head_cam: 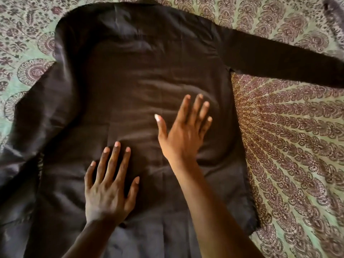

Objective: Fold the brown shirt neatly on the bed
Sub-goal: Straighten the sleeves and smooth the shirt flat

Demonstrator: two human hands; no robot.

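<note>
The brown shirt (141, 75) lies spread flat, back side up, across the bed, its collar at the far edge of view. One long sleeve (283, 62) stretches out to the right; the other sleeve (33, 112) runs down the left side. My left hand (109, 185) rests flat on the lower middle of the shirt, fingers apart. A little farther up and to the right, my right hand (184, 131) also lies flat on the cloth with fingers spread. Neither hand grips anything. Soft wrinkles cross the fabric around both hands.
A green bedspread (290, 138) with a dark paisley pattern covers the bed on all sides of the shirt. A bit of grey cloth (335, 13) shows at the top right corner.
</note>
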